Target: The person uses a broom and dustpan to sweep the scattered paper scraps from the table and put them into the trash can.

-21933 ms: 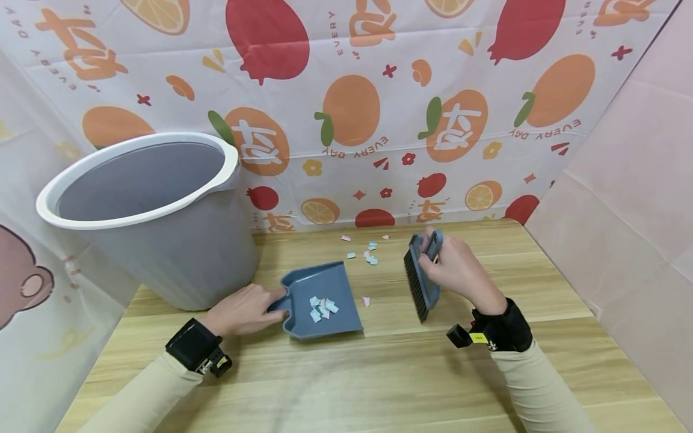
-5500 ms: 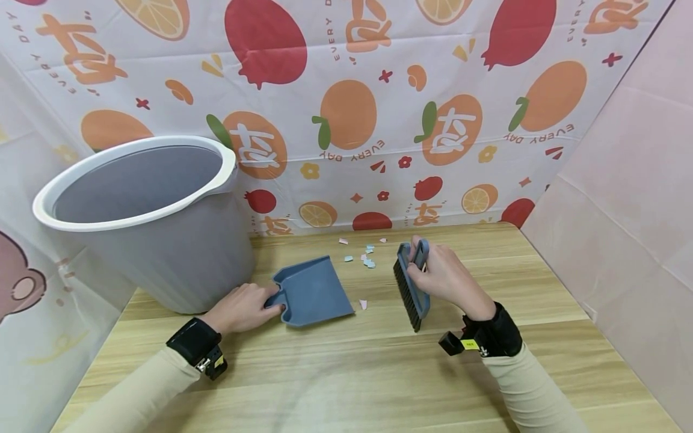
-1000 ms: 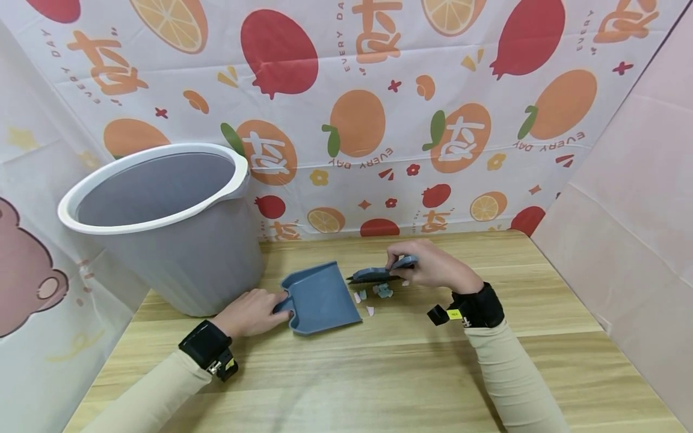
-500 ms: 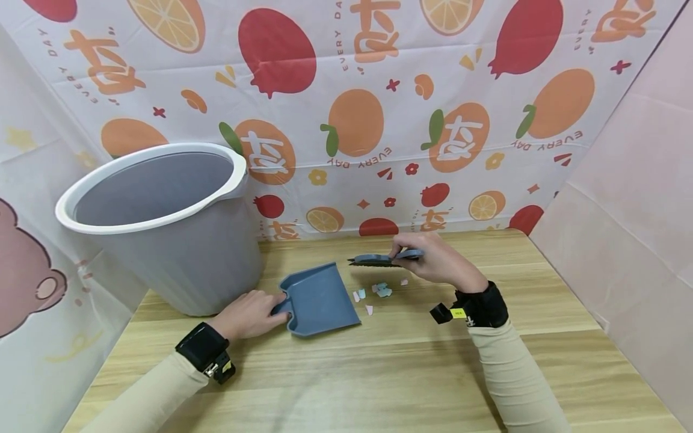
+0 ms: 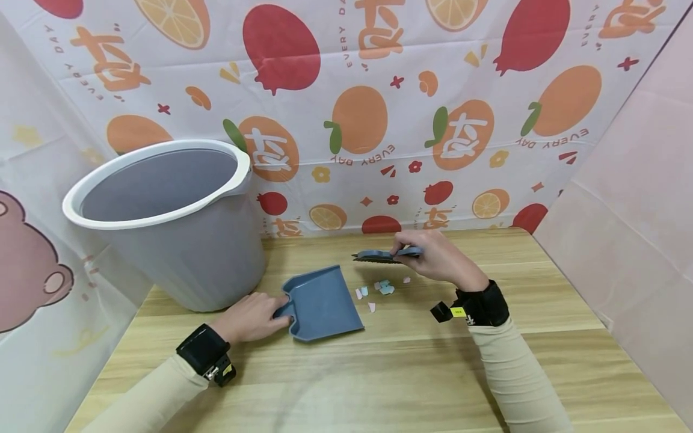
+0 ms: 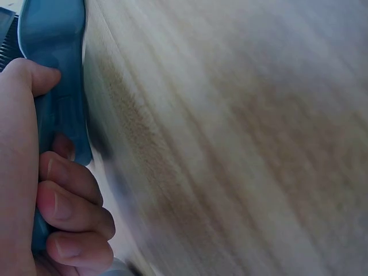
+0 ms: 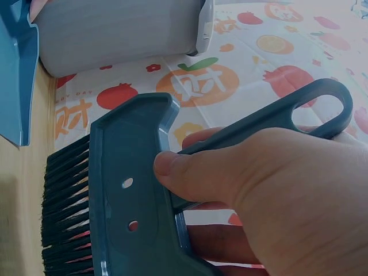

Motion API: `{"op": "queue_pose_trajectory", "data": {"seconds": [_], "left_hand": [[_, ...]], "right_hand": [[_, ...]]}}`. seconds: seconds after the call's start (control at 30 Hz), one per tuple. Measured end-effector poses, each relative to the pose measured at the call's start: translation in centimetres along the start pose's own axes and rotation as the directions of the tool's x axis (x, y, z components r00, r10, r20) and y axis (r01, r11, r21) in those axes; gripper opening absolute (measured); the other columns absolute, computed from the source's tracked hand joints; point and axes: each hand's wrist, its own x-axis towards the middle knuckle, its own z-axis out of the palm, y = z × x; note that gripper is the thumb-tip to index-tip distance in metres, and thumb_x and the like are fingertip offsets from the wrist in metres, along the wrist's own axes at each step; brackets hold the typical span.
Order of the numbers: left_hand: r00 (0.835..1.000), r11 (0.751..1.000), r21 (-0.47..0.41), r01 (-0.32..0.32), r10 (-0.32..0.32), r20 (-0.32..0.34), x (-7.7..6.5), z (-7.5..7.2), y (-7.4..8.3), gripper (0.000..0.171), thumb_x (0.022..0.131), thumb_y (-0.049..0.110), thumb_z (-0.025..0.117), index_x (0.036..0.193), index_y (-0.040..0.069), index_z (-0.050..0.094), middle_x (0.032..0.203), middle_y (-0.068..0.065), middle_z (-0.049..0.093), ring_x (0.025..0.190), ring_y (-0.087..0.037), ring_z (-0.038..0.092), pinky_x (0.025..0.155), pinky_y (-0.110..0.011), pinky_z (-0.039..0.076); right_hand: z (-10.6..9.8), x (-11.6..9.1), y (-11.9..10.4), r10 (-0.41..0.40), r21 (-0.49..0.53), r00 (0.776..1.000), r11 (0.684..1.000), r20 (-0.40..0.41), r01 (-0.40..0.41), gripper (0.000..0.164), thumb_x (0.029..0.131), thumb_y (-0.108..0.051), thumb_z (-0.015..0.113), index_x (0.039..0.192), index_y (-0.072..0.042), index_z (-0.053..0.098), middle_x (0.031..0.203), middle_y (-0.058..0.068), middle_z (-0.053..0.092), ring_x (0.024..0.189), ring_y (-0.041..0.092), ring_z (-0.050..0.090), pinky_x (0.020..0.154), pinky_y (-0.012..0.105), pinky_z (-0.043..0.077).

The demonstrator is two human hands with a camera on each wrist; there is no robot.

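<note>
My left hand (image 5: 251,316) grips the handle of a blue-grey dustpan (image 5: 325,304), which lies on the table with its wide edge toward the right. The left wrist view shows the fingers curled round that handle (image 6: 63,103). My right hand (image 5: 433,255) holds a matching hand brush (image 5: 373,254), thumb along the base of its looped handle (image 7: 322,109). Dark bristles (image 7: 66,213) point toward the table in the right wrist view. Several pink and pale blue paper scraps (image 5: 386,288) lie just right of the dustpan's edge, in front of the brush. The pan's floor is bare.
A large grey bin (image 5: 189,258) with a white rim (image 5: 162,221) stands at the back left, close behind my left hand. Fruit-printed cloth (image 5: 357,120) hangs along the back of the wooden table (image 5: 433,373). A pale pink wall (image 5: 622,240) rises at the right.
The scraps in the dustpan 21.9 s ago are gone from it by 5.5 s ago. Since then the table scraps have shifted forward. Over the last second the brush has moved back off them.
</note>
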Motion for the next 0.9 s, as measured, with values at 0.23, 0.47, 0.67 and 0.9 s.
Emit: {"op": "queue_pose_trajectory", "data": {"seconds": [0.23, 0.47, 0.67, 0.9], "left_hand": [[1.000, 1.000, -0.001, 0.011, -0.011, 0.028, 0.1, -0.2, -0.1, 0.017, 0.106, 0.034, 0.064, 0.099, 0.018, 0.067, 0.071, 0.013, 0.026, 0.059, -0.005, 0.034, 0.058, -0.025, 0.024], [0.998, 1.000, -0.006, 0.010, -0.009, 0.059, 0.4, -0.4, 0.0, 0.021, 0.107, 0.035, 0.065, 0.108, 0.015, 0.072, 0.071, 0.013, 0.029, 0.060, -0.005, 0.038, 0.060, -0.025, 0.027], [0.996, 1.000, 0.001, 0.017, -0.017, 0.086, 0.5, -0.7, -0.1, 0.031, 0.107, 0.036, 0.065, 0.119, 0.009, 0.076, 0.070, 0.013, 0.030, 0.061, -0.005, 0.041, 0.060, -0.025, 0.029], [0.995, 1.000, 0.001, 0.021, -0.021, 0.097, 0.6, -0.6, -0.2, 0.034, 0.107, 0.037, 0.065, 0.122, 0.008, 0.076, 0.070, 0.013, 0.031, 0.061, -0.005, 0.043, 0.061, -0.025, 0.030]], "right_hand": [[-0.3, 0.0, -0.4, 0.055, -0.088, 0.998, 0.995, 0.002, -0.054, 0.021, 0.093, 0.002, 0.087, 0.101, -0.011, 0.072, 0.097, 0.005, 0.079, 0.083, 0.017, 0.072, 0.080, 0.039, 0.062], [-1.0, 0.0, -0.7, 0.168, -0.115, 0.986, 0.979, 0.017, -0.165, 0.019, 0.095, 0.003, 0.081, 0.102, -0.009, 0.068, 0.094, 0.012, 0.078, 0.069, 0.013, 0.057, 0.067, 0.029, 0.048], [-1.2, -0.1, -0.5, 0.240, -0.129, 0.970, 0.964, 0.035, -0.233, 0.018, 0.097, 0.003, 0.074, 0.114, -0.001, 0.068, 0.077, 0.006, 0.061, 0.060, 0.010, 0.040, 0.061, 0.025, 0.033], [-1.2, -0.1, -0.1, 0.296, -0.151, 0.954, 0.947, 0.053, -0.285, 0.013, 0.099, 0.001, 0.071, 0.103, -0.005, 0.061, 0.073, 0.002, 0.053, 0.062, 0.014, 0.049, 0.063, 0.028, 0.039]]}}
